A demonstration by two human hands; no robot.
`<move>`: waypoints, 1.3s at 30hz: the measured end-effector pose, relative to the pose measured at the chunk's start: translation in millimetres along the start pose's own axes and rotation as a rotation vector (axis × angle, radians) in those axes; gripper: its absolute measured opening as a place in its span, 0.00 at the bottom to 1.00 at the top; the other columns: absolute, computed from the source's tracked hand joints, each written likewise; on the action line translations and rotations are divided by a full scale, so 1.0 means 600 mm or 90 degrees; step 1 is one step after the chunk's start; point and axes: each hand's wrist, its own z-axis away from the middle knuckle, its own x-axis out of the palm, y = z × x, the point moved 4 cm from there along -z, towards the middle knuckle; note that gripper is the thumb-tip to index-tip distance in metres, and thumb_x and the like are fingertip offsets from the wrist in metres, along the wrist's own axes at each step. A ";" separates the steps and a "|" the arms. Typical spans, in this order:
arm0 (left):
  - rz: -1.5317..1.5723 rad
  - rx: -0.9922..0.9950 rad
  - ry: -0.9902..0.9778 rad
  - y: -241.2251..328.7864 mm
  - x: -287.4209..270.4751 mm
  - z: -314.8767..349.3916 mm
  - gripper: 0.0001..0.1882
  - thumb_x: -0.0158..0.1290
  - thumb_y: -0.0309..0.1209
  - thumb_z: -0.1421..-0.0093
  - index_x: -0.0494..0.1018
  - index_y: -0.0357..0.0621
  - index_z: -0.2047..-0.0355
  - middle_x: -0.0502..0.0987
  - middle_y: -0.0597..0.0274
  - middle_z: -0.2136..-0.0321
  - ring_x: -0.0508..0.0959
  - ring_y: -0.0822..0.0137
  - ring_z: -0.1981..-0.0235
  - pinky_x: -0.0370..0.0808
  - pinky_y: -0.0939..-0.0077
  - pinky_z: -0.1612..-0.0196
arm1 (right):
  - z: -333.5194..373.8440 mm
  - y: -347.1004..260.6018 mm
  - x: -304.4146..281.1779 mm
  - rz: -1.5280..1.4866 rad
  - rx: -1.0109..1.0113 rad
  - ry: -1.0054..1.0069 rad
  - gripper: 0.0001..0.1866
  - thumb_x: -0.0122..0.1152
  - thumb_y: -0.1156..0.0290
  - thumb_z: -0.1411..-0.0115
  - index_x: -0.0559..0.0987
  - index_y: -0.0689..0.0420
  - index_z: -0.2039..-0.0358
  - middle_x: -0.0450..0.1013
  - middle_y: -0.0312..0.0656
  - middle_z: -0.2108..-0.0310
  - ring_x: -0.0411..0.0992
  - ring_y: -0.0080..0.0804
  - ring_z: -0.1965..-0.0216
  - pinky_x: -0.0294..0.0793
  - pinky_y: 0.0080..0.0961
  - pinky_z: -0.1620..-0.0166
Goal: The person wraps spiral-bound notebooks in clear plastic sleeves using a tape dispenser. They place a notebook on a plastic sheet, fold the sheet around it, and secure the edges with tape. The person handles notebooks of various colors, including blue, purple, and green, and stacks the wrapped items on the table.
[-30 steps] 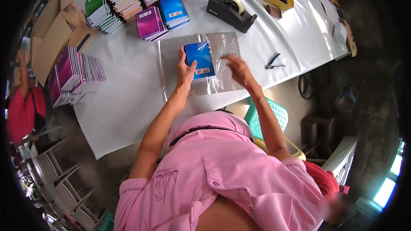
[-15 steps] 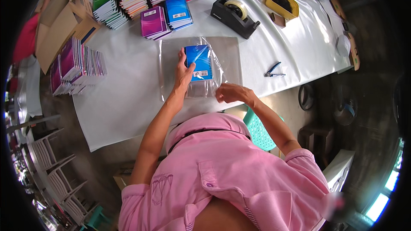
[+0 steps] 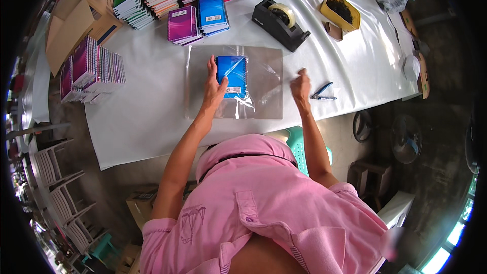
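Observation:
My left hand (image 3: pixel 214 91) grips the left edge of a blue spiral notebook (image 3: pixel 232 73), its thumb across the front cover. Clear plastic film wraps over the notebook and catches the light. Beneath it, a flat sheet or stack of clear plastic (image 3: pixel 266 83) lies on the white-covered table (image 3: pixel 137 122). My right hand (image 3: pixel 301 85) is raised off to the right of the plastic, its fingers curled closed. What those fingers hold, if anything, cannot be made out. Close to that hand lie blue-handled nippers (image 3: pixel 322 92); farther up stands a black tape dispenser (image 3: pixel 280 24).
Stacks of coloured notebooks (image 3: pixel 183 24) line the far side, with purple notebooks (image 3: pixel 91 71) at the left by an open cardboard box (image 3: pixel 76 25). A yellow container (image 3: pixel 341 11) with dark contents sits at the far right. A green plastic stool (image 3: pixel 298 149) is under the near table edge.
My right hand has moved away from the notebook, up and to the right, toward the nippers. The loose film at the notebook's right side now lies closer against it. My left hand keeps its grip.

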 end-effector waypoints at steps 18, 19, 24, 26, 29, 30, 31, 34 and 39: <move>-0.062 0.044 0.000 -0.044 -0.018 0.005 0.39 0.49 0.31 0.38 0.41 0.40 0.32 0.44 0.44 0.32 0.42 0.54 0.30 0.44 0.67 0.32 | -0.128 -0.308 0.088 -0.196 -0.507 -0.103 0.11 0.59 0.82 0.55 0.77 0.55 0.69 0.74 0.43 0.68 0.70 0.46 0.64 0.68 0.38 0.59; -0.069 0.046 0.001 -0.052 -0.020 0.007 0.38 0.49 0.31 0.38 0.42 0.41 0.33 0.43 0.44 0.32 0.42 0.54 0.30 0.44 0.67 0.32 | -0.072 -0.305 0.062 -0.221 -0.597 -0.149 0.10 0.60 0.80 0.54 0.78 0.55 0.68 0.75 0.42 0.66 0.71 0.44 0.62 0.68 0.36 0.57; -0.065 0.068 -0.005 -0.034 -0.016 0.007 0.34 0.47 0.33 0.36 0.47 0.49 0.32 0.44 0.41 0.33 0.43 0.53 0.30 0.49 0.67 0.34 | 0.082 -0.222 -0.003 -0.111 -0.664 -0.386 0.17 0.63 0.70 0.48 0.76 0.54 0.57 0.71 0.39 0.54 0.67 0.39 0.48 0.60 0.38 0.41; -0.069 0.054 -0.009 -0.014 -0.011 0.005 0.30 0.46 0.33 0.35 0.52 0.54 0.33 0.45 0.40 0.33 0.45 0.51 0.31 0.53 0.68 0.36 | 0.076 -0.173 0.006 0.006 -0.579 -0.393 0.19 0.63 0.68 0.47 0.75 0.53 0.54 0.69 0.39 0.51 0.65 0.39 0.47 0.60 0.39 0.43; -0.118 0.079 -0.001 -0.020 -0.021 0.010 0.26 0.45 0.31 0.35 0.59 0.58 0.36 0.46 0.38 0.33 0.51 0.49 0.33 0.61 0.68 0.40 | 0.077 -0.257 -0.040 -0.155 -0.535 -0.258 0.14 0.60 0.74 0.47 0.76 0.55 0.58 0.71 0.38 0.55 0.67 0.40 0.51 0.62 0.38 0.45; -0.138 0.099 -0.005 -0.024 -0.019 0.010 0.25 0.45 0.30 0.35 0.62 0.59 0.38 0.46 0.37 0.34 0.54 0.47 0.34 0.64 0.68 0.42 | 0.080 -0.302 -0.062 -0.203 -0.509 -0.215 0.12 0.59 0.76 0.47 0.77 0.55 0.60 0.72 0.38 0.57 0.68 0.40 0.53 0.62 0.37 0.45; -0.137 0.083 -0.012 -0.022 -0.015 0.007 0.24 0.44 0.28 0.35 0.63 0.58 0.38 0.46 0.36 0.34 0.57 0.46 0.35 0.65 0.68 0.44 | 0.082 -0.301 -0.056 -0.188 -0.511 -0.212 0.12 0.57 0.80 0.49 0.77 0.56 0.62 0.72 0.40 0.59 0.69 0.41 0.55 0.64 0.36 0.48; -0.155 0.048 -0.032 -0.008 -0.009 0.000 0.23 0.42 0.25 0.35 0.66 0.56 0.40 0.46 0.34 0.35 0.63 0.44 0.39 0.69 0.69 0.47 | 0.076 -0.211 0.012 -0.218 -0.425 -0.294 0.14 0.52 0.87 0.52 0.77 0.57 0.67 0.72 0.43 0.62 0.71 0.44 0.59 0.69 0.35 0.55; -0.155 0.033 -0.033 -0.001 -0.009 0.002 0.24 0.41 0.22 0.36 0.65 0.55 0.40 0.47 0.33 0.36 0.64 0.43 0.40 0.69 0.70 0.47 | 0.051 -0.040 -0.030 -0.010 -0.244 -0.109 0.14 0.49 0.91 0.59 0.75 0.63 0.72 0.69 0.50 0.68 0.70 0.49 0.64 0.70 0.38 0.61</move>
